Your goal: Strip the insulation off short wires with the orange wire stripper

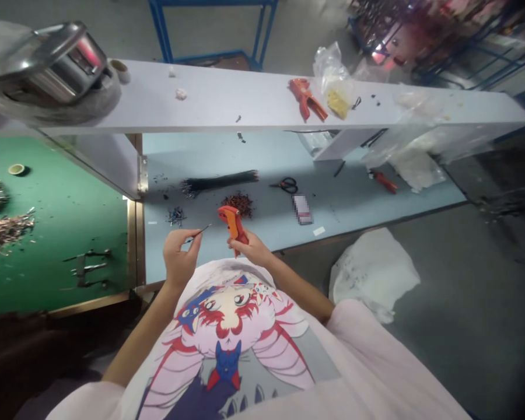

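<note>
A thin dark wire (200, 230), pinched firmly between the fingertips of the left hand (181, 258), just beside orange plastic wire strippers (234, 227) clenched in the right hand (254, 247), both above a pale blue bench (254, 151). Farther off, a long bundle of black wires (219, 182), apparently unworked, and a rough reddish-brown heap of small pieces (240, 204), apparently already processed.

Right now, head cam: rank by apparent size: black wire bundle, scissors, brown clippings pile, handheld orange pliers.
1. Black wire bundle
2. Handheld orange pliers and brown clippings pile: they look alike, and the pliers are nearer the camera, so unranked
3. Scissors
</note>
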`<move>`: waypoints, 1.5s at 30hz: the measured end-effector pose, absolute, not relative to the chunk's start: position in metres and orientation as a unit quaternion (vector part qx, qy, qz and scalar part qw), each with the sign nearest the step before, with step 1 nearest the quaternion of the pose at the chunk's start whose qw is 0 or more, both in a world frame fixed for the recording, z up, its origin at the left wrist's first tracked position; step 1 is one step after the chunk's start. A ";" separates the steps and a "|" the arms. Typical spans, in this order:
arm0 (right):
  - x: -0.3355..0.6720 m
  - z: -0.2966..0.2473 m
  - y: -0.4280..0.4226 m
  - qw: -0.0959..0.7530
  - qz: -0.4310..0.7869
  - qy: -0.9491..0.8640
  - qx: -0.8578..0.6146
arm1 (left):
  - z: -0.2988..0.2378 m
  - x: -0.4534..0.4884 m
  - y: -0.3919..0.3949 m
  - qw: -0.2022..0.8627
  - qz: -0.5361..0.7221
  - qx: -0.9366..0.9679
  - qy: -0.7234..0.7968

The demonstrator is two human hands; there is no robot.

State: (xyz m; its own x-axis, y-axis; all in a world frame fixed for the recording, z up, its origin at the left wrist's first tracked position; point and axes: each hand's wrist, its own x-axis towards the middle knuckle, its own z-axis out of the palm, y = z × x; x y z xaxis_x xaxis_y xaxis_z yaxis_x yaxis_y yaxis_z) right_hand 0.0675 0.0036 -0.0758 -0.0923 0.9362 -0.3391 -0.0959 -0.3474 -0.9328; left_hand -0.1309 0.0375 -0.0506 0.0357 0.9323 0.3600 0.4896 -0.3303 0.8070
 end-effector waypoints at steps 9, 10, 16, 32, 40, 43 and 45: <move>0.078 -0.044 0.001 0.345 0.806 -0.306 -0.370 | -0.048 -0.135 0.041 0.218 0.458 0.664 0.550; 0.078 -0.042 0.001 0.348 0.813 -0.299 -0.359 | -0.047 -0.134 0.041 0.220 0.455 0.663 0.553; 0.077 -0.033 -0.001 0.362 0.830 -0.265 -0.331 | -0.037 -0.127 0.041 0.235 0.441 0.673 0.546; 0.119 -0.016 -0.005 0.277 0.877 -0.276 -0.279 | -0.019 -0.085 0.020 0.198 0.435 0.683 0.552; 0.145 -0.021 -0.009 0.269 0.867 -0.319 -0.273 | -0.012 -0.061 0.016 0.159 0.426 0.720 0.524; 0.156 -0.022 -0.011 0.269 0.861 -0.329 -0.279 | -0.012 -0.051 0.016 0.161 0.425 0.726 0.517; 0.162 -0.022 -0.012 0.274 0.858 -0.330 -0.282 | -0.012 -0.044 0.017 0.163 0.426 0.728 0.511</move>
